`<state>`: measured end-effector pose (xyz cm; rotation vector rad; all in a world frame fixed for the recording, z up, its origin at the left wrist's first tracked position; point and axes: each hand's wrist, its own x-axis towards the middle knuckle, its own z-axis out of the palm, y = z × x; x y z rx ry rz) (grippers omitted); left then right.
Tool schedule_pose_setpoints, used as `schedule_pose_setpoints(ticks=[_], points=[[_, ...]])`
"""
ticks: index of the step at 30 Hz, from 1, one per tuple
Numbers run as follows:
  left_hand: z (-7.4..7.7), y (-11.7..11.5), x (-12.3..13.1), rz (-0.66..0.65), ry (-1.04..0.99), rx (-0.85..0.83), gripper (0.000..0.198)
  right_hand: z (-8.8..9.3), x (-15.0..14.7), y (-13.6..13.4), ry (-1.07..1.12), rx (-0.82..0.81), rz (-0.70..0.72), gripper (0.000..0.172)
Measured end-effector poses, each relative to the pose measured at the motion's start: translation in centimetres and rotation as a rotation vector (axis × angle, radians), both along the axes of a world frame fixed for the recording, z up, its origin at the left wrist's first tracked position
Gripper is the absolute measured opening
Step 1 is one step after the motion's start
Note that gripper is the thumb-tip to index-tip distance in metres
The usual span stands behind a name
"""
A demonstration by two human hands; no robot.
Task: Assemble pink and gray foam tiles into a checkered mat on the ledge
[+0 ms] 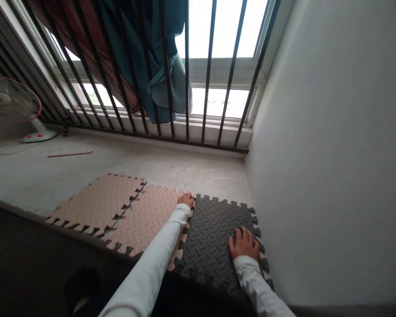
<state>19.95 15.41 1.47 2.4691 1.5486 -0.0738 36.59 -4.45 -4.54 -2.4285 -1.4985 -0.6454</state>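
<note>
A dark grey foam mat tile [214, 233] with toothed edges lies beside the white wall. Its left edge meets a beige foam tile [148, 215], and the far end of that seam is under my left hand [185, 200]. The fingers there are slightly bent, resting on the beige tile's far right corner; their tips are partly hidden. My right hand [244, 245] lies on the right part of the grey tile, palm down with fingers apart. A second beige tile [102, 200] sits farther left, with a toothed gap between it and the first.
A white wall [330, 154] rises close on the right. Dark railings [187, 88] with curtains [171, 83] behind them run along the window. On the pale floor [171, 163] lie a thin stick [71, 154] and, far left, a fan [39, 132]. The ledge drops off at the front.
</note>
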Motion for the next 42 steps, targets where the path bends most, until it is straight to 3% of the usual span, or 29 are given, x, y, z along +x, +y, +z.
schedule_pose_setpoints(ticks=[7,16,23,29,34,38,42], points=[[-1.6,-0.7,-0.3,-0.012,-0.028,-0.003,0.034,0.9,-0.5,-0.2,0.033,-0.031,-0.018,0.032],[-4.1,-3.1,-0.6,-0.039,-0.015,0.029,0.057,1.2,-0.7,-0.2,0.075,-0.082,-0.045,0.034],[-3.7,-3.0,-0.7,-0.058,-0.012,0.016,0.061,1.3,-0.7,-0.3,0.054,-0.064,-0.037,0.033],[-3.8,-2.4,0.0,-0.037,-0.055,0.088,0.059,0.4,-0.2,-0.2,0.069,-0.081,-0.038,0.033],[-2.9,-1.6,0.5,-0.019,-0.067,0.057,0.053,-0.1,0.1,-0.2,0.057,-0.093,-0.053,0.034],[-2.7,-2.4,-1.3,-0.133,-0.076,-0.034,0.051,0.4,0.0,-0.2,0.047,-0.107,-0.050,0.034],[-4.0,-5.3,-4.8,-0.226,-0.052,-0.053,0.056,0.7,-0.1,-0.2,0.040,-0.113,-0.045,0.035]])
